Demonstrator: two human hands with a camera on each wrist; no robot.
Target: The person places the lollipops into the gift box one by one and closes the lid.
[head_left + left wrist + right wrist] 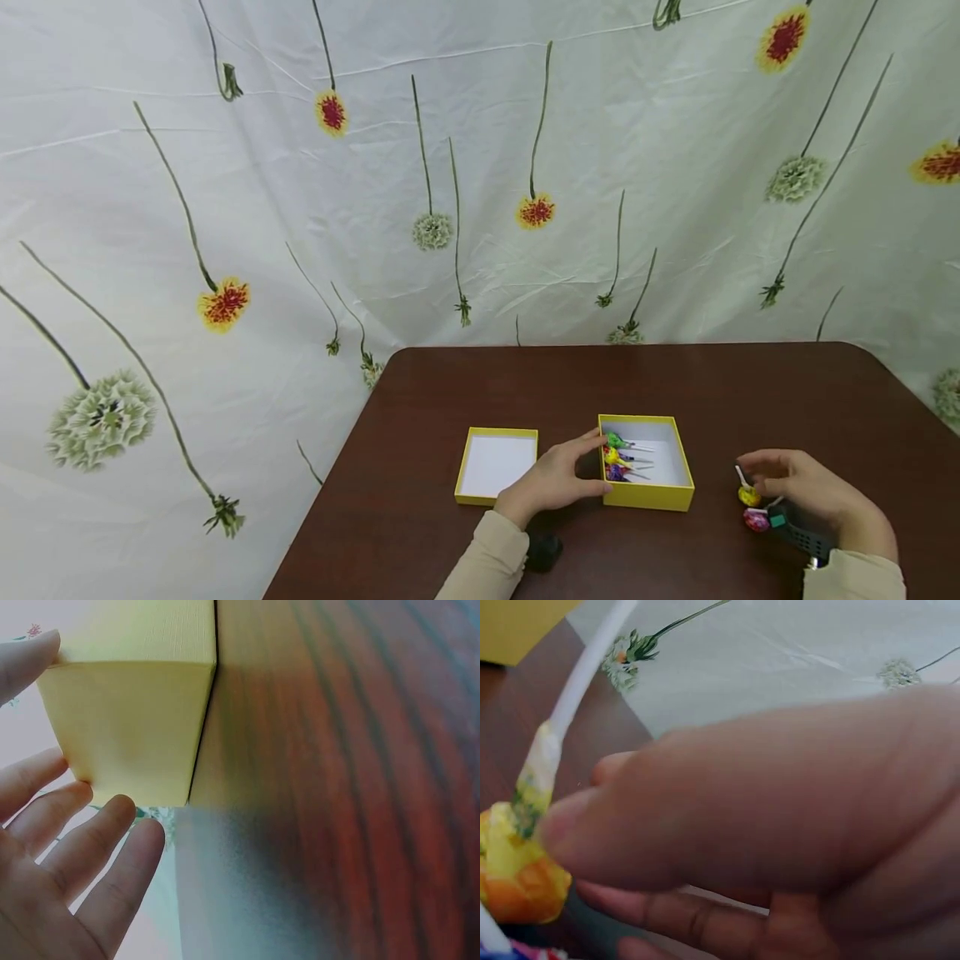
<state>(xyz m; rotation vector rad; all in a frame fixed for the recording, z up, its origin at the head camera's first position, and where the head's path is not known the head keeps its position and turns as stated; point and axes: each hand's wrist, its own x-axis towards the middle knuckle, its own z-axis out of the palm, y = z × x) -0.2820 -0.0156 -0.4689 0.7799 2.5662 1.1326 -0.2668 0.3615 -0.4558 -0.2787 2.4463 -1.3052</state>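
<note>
A yellow box [648, 497] with a white inside holds several wrapped lollipops [617, 458], green, yellow and purple, along its left side. My left hand [558, 475] touches that left end, thumb at the near corner and relaxed fingers along the wall; its fingertips reach the box's edge [127, 727] in the left wrist view. Farther right, my right hand [813, 492] is over the table beside a yellow lollipop [748, 497] and a pink-purple one [756, 521]. In the right wrist view, the thumb tip overlaps the yellow-orange lollipop [525, 889], while the other fingers are loosely bent behind it.
A shallow yellow lid [495, 467] with a white inside lies left of the box. Everything stands on a dark brown table [570, 383]. Behind it hangs a pale cloth [480, 192] printed with flowers.
</note>
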